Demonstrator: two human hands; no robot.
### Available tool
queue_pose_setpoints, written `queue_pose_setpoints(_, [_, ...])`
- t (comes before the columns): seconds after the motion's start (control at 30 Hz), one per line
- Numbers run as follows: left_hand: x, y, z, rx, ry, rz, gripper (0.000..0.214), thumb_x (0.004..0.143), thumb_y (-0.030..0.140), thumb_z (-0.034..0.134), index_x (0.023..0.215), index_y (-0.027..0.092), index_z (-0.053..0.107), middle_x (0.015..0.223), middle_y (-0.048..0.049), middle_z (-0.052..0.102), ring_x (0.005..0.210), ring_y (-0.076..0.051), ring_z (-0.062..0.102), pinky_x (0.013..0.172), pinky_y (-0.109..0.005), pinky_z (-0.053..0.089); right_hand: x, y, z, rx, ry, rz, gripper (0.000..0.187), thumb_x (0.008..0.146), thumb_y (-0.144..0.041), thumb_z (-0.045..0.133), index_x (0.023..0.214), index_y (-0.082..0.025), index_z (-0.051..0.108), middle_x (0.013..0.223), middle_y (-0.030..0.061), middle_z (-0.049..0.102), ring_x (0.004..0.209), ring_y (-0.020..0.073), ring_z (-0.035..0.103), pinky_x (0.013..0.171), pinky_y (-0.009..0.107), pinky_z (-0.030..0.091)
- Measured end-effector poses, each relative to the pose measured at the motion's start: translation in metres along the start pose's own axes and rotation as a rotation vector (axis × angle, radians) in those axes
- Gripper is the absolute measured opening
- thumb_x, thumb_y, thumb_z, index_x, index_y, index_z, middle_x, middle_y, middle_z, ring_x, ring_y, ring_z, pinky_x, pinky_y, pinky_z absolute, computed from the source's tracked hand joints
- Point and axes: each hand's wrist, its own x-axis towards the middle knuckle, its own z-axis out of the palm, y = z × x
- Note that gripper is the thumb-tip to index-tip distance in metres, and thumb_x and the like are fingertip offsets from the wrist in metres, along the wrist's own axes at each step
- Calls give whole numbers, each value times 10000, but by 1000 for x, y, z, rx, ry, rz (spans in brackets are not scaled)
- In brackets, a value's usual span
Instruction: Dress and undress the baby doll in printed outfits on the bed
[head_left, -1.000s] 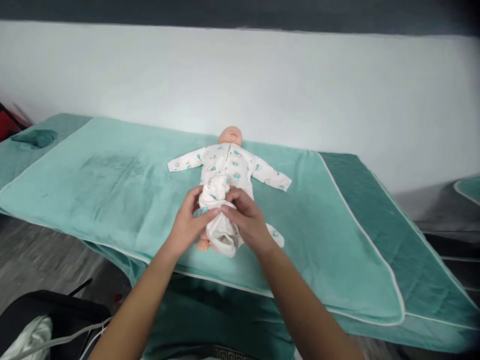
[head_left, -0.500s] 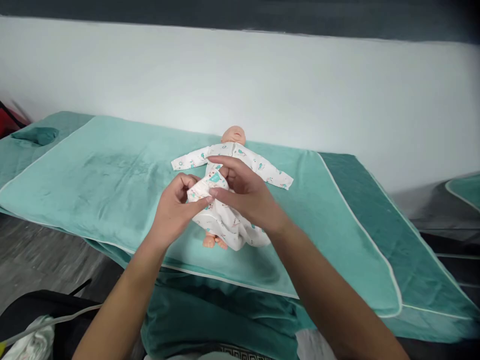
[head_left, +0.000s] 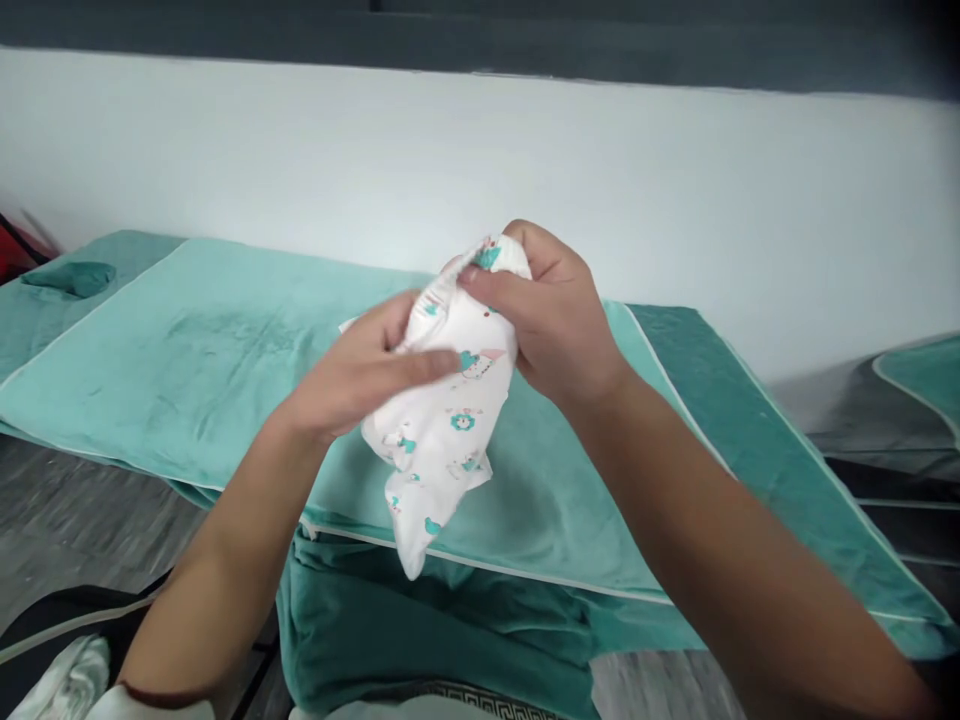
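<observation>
Both my hands hold up a small white baby garment [head_left: 442, 430] printed with teal and pink figures. My left hand [head_left: 360, 370] lies along its left side with fingers pressed on the cloth. My right hand [head_left: 551, 315] pinches the bunched top edge. The garment hangs in the air above the teal towel [head_left: 195, 350] that covers the table. The doll that lay on the towel is hidden behind my hands and the cloth; only a sliver of its white sleeve shows by my left hand.
A darker green cover [head_left: 757, 440] lies under the towel at the right. A small green cloth [head_left: 71, 275] sits at the far left. A white wall [head_left: 675, 190] runs behind the table. Dark items and white fabric [head_left: 60, 680] lie low at the left.
My hands pulled the printed garment off the doll's legs and lifted it up toward me. It now hangs free in the air and blocks the doll from view.
</observation>
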Motion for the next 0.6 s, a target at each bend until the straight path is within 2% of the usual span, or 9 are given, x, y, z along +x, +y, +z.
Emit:
queue_pose_setpoints(0.07, [-7, -6, 1, 91, -125, -148, 419, 756, 506, 894, 910, 162, 710, 820, -18, 705, 710, -162, 664, 585, -238, 491, -5, 8, -5, 14, -25, 94, 320, 859, -266, 795, 805, -202, 486, 787, -34, 563, 667, 101, 534, 582, 219, 407])
queue_pose_setpoints(0.1, [-9, -10, 1, 109, -114, -173, 396, 765, 485, 890, 903, 154, 723, 840, -24, 717, 730, -165, 668, 607, -241, 499, -8, 12, -9, 1, -90, 172, 278, 864, -305, 806, 858, -196, 550, 820, -25, 602, 697, 112, 573, 596, 223, 435])
queue_pose_setpoints(0.23, [-10, -31, 2, -25, 166, -81, 384, 815, 486, 851, 962, 153, 726, 896, -29, 726, 793, -159, 671, 689, -241, 517, -26, 27, -18, -34, -543, 494, 360, 882, -485, 812, 1023, -165, 725, 926, 35, 720, 854, 189, 688, 704, 271, 535])
queue_pose_setpoints(0.3, [-8, -42, 3, -116, 215, -100, 404, 839, 524, 823, 966, 157, 713, 882, -27, 718, 792, -156, 669, 693, -238, 517, -33, 34, -18, -93, -652, 551, 369, 854, -503, 837, 976, -164, 760, 910, 39, 740, 872, 204, 700, 724, 280, 537])
queue_pose_setpoints(0.37, [-7, -52, 3, -167, 222, -129, 426, 870, 565, 782, 978, 160, 706, 891, -33, 721, 811, -162, 678, 705, -241, 520, -38, 41, -16, -166, -565, 547, 363, 844, -516, 845, 930, -170, 775, 899, 39, 752, 876, 208, 705, 729, 282, 532])
queue_pose_setpoints(0.43, [-10, -59, 2, -156, 191, -140, 433, 873, 566, 781, 1030, 170, 705, 964, -41, 739, 868, -171, 691, 730, -241, 523, -39, 45, -14, -151, -350, 526, 411, 848, -572, 830, 927, -172, 774, 915, 49, 760, 873, 219, 713, 731, 295, 539])
queue_pose_setpoints(0.5, [-14, -65, 2, -131, 73, -199, 432, 848, 520, 824, 1091, 179, 716, 1048, -55, 756, 924, -190, 707, 768, -255, 535, -39, 48, -13, -73, -164, 501, 480, 836, -632, 827, 931, -166, 764, 906, 62, 756, 837, 224, 713, 712, 306, 549])
queue_pose_setpoints(0.57, [-17, -68, 3, -152, -41, -292, 424, 813, 471, 868, 1075, 164, 739, 1038, -75, 772, 911, -211, 726, 772, -277, 551, -38, 50, -12, 13, -62, 480, 523, 821, -664, 831, 953, -163, 756, 893, 68, 748, 813, 227, 710, 706, 314, 562])
queue_pose_setpoints(0.6, [-18, -69, 4, -192, -43, -313, 420, 804, 462, 877, 1061, 157, 747, 1016, -82, 779, 887, -218, 735, 767, -288, 561, -38, 50, -11, 54, -40, 469, 536, 820, -670, 832, 975, -163, 755, 901, 72, 748, 819, 229, 711, 716, 317, 571])
